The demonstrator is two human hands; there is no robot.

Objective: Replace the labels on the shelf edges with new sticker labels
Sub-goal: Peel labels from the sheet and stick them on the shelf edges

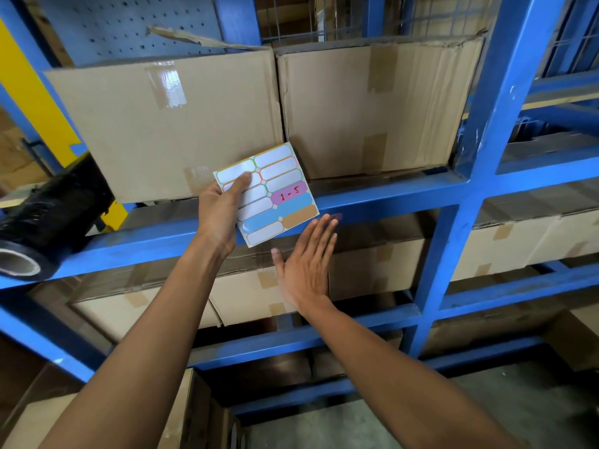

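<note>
Pressing a label onto the blue shelf edge, sticker sheet held ready just to its left.

A small purple label (337, 216) lies on the shelf edge (389, 202), long axis along the beam, under the tips of the right hand (306, 264), whose fingers (324, 226) are straight and flat, holding nothing. Just left, touching nothing else, the left hand (220, 215) pinches the sticker sheet (267, 192) between thumb and curled fingers, its "1-5" sticker unpeeled.

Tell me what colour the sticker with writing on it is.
Pink, with red handwriting, on the sticker sheet that the left hand holds; the head view shows it.
</note>
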